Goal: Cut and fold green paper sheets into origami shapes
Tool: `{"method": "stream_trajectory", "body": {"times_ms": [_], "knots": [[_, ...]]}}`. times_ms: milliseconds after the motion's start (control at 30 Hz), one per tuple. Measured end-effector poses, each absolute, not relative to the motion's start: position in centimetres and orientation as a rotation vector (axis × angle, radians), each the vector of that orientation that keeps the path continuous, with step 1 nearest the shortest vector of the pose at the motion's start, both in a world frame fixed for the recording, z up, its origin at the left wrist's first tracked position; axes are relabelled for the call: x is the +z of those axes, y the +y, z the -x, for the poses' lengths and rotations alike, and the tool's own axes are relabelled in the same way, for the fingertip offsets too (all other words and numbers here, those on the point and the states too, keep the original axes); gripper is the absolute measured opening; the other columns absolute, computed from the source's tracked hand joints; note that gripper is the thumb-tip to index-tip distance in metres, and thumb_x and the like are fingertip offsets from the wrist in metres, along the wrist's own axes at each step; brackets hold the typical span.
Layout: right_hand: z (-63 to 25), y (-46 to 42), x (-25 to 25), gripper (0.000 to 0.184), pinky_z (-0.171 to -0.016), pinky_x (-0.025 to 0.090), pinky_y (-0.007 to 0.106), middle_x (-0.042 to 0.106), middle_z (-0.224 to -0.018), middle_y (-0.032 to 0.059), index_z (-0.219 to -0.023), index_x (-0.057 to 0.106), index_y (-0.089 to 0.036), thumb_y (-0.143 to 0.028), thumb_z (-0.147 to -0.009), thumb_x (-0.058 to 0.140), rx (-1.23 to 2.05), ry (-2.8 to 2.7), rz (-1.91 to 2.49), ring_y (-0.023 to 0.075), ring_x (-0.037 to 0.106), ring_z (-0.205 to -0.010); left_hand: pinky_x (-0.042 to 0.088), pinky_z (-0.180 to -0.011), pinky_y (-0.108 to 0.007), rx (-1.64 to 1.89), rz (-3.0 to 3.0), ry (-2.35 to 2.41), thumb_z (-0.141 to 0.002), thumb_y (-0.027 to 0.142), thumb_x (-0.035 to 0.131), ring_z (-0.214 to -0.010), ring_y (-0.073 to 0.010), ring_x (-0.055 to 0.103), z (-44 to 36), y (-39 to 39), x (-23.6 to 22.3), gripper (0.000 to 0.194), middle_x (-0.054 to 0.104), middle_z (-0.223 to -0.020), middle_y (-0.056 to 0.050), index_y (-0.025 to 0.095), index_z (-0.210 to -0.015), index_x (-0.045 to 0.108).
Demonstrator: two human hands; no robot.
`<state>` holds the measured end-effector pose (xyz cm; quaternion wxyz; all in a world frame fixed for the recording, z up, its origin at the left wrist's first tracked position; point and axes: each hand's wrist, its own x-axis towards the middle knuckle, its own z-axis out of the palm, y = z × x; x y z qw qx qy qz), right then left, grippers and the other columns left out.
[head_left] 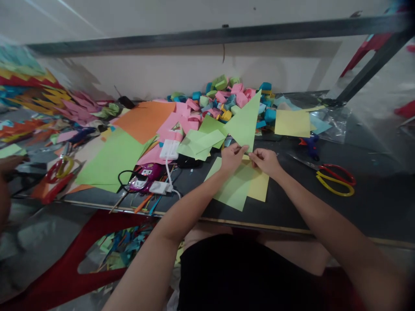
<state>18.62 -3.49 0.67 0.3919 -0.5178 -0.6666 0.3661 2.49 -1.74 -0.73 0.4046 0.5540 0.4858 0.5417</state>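
A light green sheet of paper (245,121), triangular in outline, stands up from my fingers over the black table. My left hand (232,156) pinches its lower edge, and close beside it my right hand (265,160) pinches the same edge. The fingertips of both hands nearly meet, and they hide the small bit of paper between them. Flat on the table below my hands lies another light green sheet (234,185). It partly covers a pale yellow sheet (260,185).
Red-and-yellow-handled scissors (335,177) and a blue glue gun (311,146) lie right. Behind is a heap of folded paper pieces (227,97). Left are green sheets (112,160), an orange sheet (145,119) and a white power strip (169,149). Another person's hand (13,164) shows far left.
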Motion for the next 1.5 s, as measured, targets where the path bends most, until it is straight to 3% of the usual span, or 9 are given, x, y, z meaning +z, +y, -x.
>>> {"method": "stream_trajectory", "body": {"times_ms": [133,267,400,533,667,867,1100,1267,1500], "knots": [[-18.5,-3.4,0.3,0.064,-0.047,0.041,0.027,0.062,-0.057,-0.0002,-0.067,0.059,-0.022,-0.084,-0.063,0.076,1.086,-1.533,1.229,0.0115,0.053,-0.046,0.029,-0.050,-0.025,1.343,-1.397,1.214,-0.081,0.053,0.078,-0.050,-0.0085,0.037,-2.3,-1.6,-0.7,0.045,0.045,-0.051,0.006,0.021,-0.060,0.055],[-18.3,-3.2,0.2,0.069,-0.043,0.034,0.025,0.058,-0.058,-0.0022,-0.070,0.060,-0.022,-0.089,-0.060,0.074,1.123,-1.367,1.152,0.0082,0.043,-0.045,0.027,-0.046,-0.026,1.319,-1.357,1.160,-0.081,0.057,0.079,-0.046,-0.0079,0.036,-2.3,-1.4,-0.8,0.048,0.043,-0.050,0.006,0.022,-0.060,0.053],[-18.2,-2.8,0.2,0.072,-0.046,0.035,0.026,0.054,-0.058,-0.0035,-0.075,0.067,-0.021,-0.089,-0.053,0.078,1.051,-1.302,1.143,0.0092,0.042,-0.051,0.028,-0.044,-0.025,1.286,-1.371,1.074,-0.079,0.062,0.079,-0.045,-0.0068,0.038,-2.3,-1.3,-1.0,0.047,0.052,-0.055,0.004,0.021,-0.064,0.059],[-18.6,-2.8,0.2,0.060,-0.050,0.034,0.027,0.054,-0.058,-0.0029,-0.074,0.073,-0.020,-0.077,-0.060,0.082,0.960,-1.305,1.160,0.0095,0.040,-0.053,0.030,-0.042,-0.025,1.176,-1.397,0.997,-0.078,0.065,0.080,-0.040,-0.0068,0.038,-2.3,-1.5,-1.0,0.047,0.050,-0.050,0.005,0.021,-0.070,0.066],[-18.9,-3.0,0.0,0.051,-0.051,0.036,0.029,0.056,-0.057,-0.0017,-0.066,0.072,-0.020,-0.070,-0.065,0.083,0.889,-1.328,1.193,0.0103,0.042,-0.053,0.033,-0.044,-0.025,1.195,-1.376,1.009,-0.077,0.061,0.082,-0.041,-0.0075,0.044,-2.2,-1.4,-0.6,0.050,0.046,-0.049,0.006,0.020,-0.061,0.058],[-18.5,-3.1,-0.3,0.059,-0.052,0.040,0.029,0.060,-0.061,0.0003,-0.062,0.063,-0.022,-0.078,-0.057,0.082,1.009,-1.392,1.196,0.0125,0.047,-0.056,0.033,-0.047,-0.024,1.274,-1.404,1.087,-0.083,0.053,0.080,-0.042,-0.0068,0.042,-1.4,-0.8,-0.2,0.057,0.046,-0.043,0.004,0.021,-0.050,0.045],[-18.8,-3.5,0.8,0.062,-0.047,0.043,0.030,0.063,-0.066,0.0011,-0.089,0.068,-0.024,-0.083,-0.068,0.074,0.938,-1.277,1.125,0.0139,0.052,-0.052,0.032,-0.047,-0.025,1.144,-1.643,1.016,-0.077,0.064,0.079,-0.045,-0.0091,0.046,-0.5,-1.1,-0.4,0.055,0.053,-0.047,0.001,0.021,-0.053,0.055],[-19.1,-3.2,0.5,0.063,-0.046,0.044,0.031,0.057,-0.054,-0.0008,-0.072,0.067,-0.023,-0.085,-0.064,0.076,0.883,-1.262,1.152,0.0146,0.052,-0.048,0.037,-0.049,-0.025,1.189,-1.538,0.970,-0.080,0.073,0.072,-0.045,-0.0105,0.052,-0.5,-0.3,-0.5,0.055,0.056,-0.049,0.001,0.021,-0.065,0.062],[-19.1,-2.5,-0.6,0.060,-0.050,0.047,0.030,0.065,-0.061,0.0014,-0.073,0.070,-0.019,-0.078,-0.063,0.079,0.940,-1.325,1.183,0.0144,0.054,-0.052,0.029,-0.047,-0.024,1.255,-1.480,1.043,-0.074,0.071,0.077,-0.045,-0.0074,0.042,0.3,0.9,0.0,0.059,0.054,-0.047,0.001,0.020,-0.053,0.056]]}}
